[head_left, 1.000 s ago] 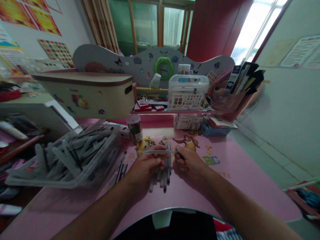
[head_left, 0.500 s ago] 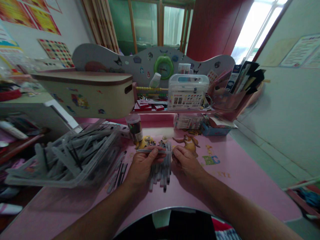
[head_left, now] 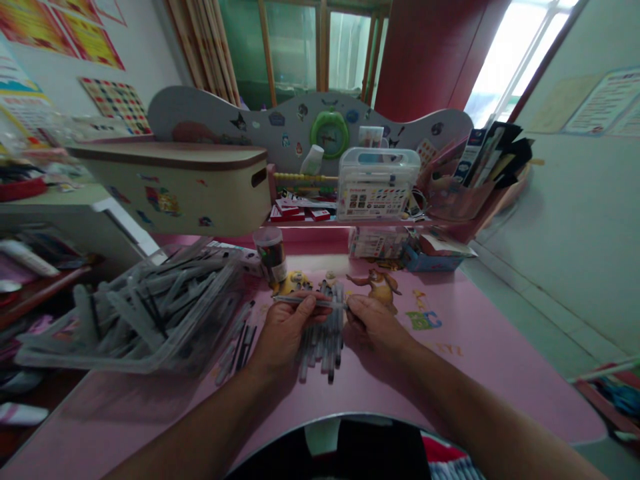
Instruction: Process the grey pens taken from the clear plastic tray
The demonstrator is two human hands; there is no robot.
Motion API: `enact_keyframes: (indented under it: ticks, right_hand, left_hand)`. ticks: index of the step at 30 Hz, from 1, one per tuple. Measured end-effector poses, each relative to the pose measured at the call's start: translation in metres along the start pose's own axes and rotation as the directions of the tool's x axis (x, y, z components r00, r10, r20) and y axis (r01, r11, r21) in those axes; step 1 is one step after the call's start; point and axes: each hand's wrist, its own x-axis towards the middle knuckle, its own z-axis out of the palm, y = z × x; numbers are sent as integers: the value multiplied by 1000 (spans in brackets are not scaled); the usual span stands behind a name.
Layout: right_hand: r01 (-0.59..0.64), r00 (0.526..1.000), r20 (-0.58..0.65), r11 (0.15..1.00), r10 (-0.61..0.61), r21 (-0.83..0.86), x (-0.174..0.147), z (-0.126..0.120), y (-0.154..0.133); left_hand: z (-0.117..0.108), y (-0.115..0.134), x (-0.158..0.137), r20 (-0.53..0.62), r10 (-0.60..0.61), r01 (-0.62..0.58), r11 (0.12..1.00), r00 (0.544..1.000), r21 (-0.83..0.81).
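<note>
My left hand [head_left: 287, 327] is closed around a clear-barrelled pen [head_left: 324, 304], thumb on top, the pen lying level and pointing right. At its right end the fingers of my right hand [head_left: 375, 323] are pinched; they hide the tip they hold. Below the pen, a row of similar clear pens [head_left: 320, 353] with some dark ends lies on the pink table [head_left: 480, 373]. Several more slim pens and dark sticks [head_left: 243, 347] are left of my left hand. Further left stands a clear plastic bin [head_left: 150, 363] heaped with translucent pen pieces [head_left: 143, 310].
Behind the pens stands a clear cup [head_left: 270, 257] of dark pieces. A cream lidded box [head_left: 200, 200], a clear marker case [head_left: 379, 190] and a green clock [head_left: 329, 135] occupy the shelf. At the back right are a blue box [head_left: 433, 257] and a pen holder [head_left: 460, 197].
The pen between my hands has come level and shows more clearly up to my right fingertips. My right hand has shifted very slightly right; the view has moved a little.
</note>
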Motion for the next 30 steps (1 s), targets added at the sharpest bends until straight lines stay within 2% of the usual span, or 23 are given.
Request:
enact_keyframes:
  ticks: [5, 12, 15, 18, 23, 27, 30]
  right_hand:
    - [-6, 1000, 23, 996, 4, 89, -2, 4, -4]
    - [-56, 997, 44, 998, 56, 6, 2, -3, 4]
    - [-58, 996, 65, 997, 55, 53, 0, -3, 1]
    - [-53, 996, 72, 993, 45, 105, -2, 0, -1]
    - [-47, 999, 26, 999, 47, -10, 0, 1, 1]
    - [-52, 997, 68, 996, 47, 78, -2, 2, -2]
    - [-55, 998, 46, 992, 50, 115, -4, 2, -2]
  left_hand:
    - [-2, -1, 1, 24, 18, -19, 999, 1000, 27]
    - [-1, -5, -3, 33, -31, 31, 999, 999, 19]
    - [-2, -5, -1, 24, 12, -13, 1000, 1000, 18]
    - [-3, -5, 1, 14, 7, -7, 1000, 1000, 18]
    - [-4, -5, 1, 6, 3, -3, 1000, 1000, 26]
    - [-4, -4, 1, 10, -2, 2, 1000, 1000, 9]
    - [-3, -4, 1, 9, -3, 3, 1000, 1000, -3]
